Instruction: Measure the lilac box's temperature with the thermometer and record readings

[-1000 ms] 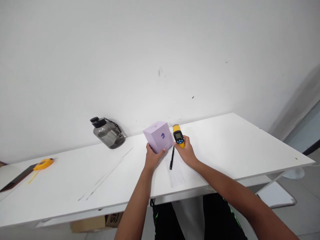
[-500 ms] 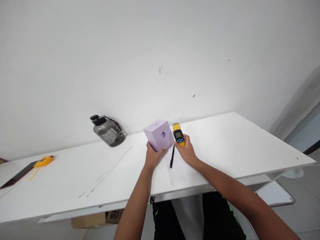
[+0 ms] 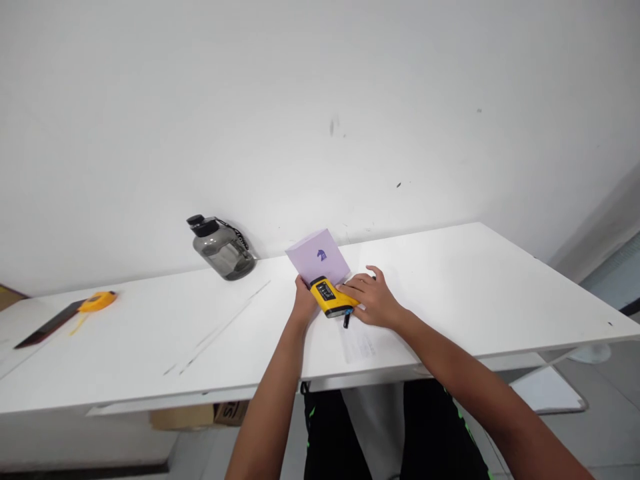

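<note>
My left hand (image 3: pixel 305 299) is closed on the lower left side of a light purple box (image 3: pixel 320 257) with a dark horse-like emblem, tilted on the white table. My right hand (image 3: pixel 374 298) grips the handle of a yellow and black infrared thermometer (image 3: pixel 332 296), fingers over the handle and index finger raised. The thermometer lies sideways in front of the box, its labelled side up, and hides part of my left hand. Below the thermometer, the end of a black pen (image 3: pixel 347 321) shows beside a sheet of paper (image 3: pixel 359 345).
A grey clear bottle (image 3: pixel 225 250) with a black cap leans against the wall at the back left. Farther left, a yellow tape measure (image 3: pixel 98 301) lies by a dark flat object (image 3: pixel 50 325). The table's front edge runs before my legs; a cardboard box (image 3: pixel 183 417) is beneath.
My right hand has turned the infrared thermometer from upright onto its side and brought it left, in front of the box. The box's tilt has changed, and the view has shifted slightly.
</note>
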A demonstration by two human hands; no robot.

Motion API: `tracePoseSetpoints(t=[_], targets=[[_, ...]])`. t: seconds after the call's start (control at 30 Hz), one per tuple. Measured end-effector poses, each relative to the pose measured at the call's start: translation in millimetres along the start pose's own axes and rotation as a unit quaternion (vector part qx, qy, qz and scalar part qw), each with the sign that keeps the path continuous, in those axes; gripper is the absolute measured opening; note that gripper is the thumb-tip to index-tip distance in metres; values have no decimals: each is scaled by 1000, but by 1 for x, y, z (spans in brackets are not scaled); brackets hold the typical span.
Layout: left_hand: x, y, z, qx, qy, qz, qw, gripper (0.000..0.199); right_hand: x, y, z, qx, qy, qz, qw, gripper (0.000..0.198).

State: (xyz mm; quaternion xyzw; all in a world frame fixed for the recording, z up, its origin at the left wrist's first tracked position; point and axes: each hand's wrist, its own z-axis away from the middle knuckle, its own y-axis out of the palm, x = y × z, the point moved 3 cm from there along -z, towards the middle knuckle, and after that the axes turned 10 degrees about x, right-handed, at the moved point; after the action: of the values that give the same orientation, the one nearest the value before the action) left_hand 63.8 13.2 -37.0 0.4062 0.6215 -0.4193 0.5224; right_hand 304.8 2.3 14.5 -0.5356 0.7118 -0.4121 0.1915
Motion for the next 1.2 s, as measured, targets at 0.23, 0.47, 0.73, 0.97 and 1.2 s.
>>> tracePoseSetpoints(t=[0.23,0.47,0.73,0.97,1.2], targets=[[-3,0,5,26,-34,-84,996,96,-22,-32,4,72,161,-28,984,54],[-15,1,12,36,-54,-113,991,105,-66,-74,43,169,405,81,895,44],[-34,4,22,45,-65,-149,986,95,-86,-69,72,228,465,189,834,48],[-33,4,21,47,-58,-148,986,91,-100,-57,71,209,436,235,843,50],[-31,4,20,41,-60,-148,986,95,-87,-58,51,165,387,242,874,42]])
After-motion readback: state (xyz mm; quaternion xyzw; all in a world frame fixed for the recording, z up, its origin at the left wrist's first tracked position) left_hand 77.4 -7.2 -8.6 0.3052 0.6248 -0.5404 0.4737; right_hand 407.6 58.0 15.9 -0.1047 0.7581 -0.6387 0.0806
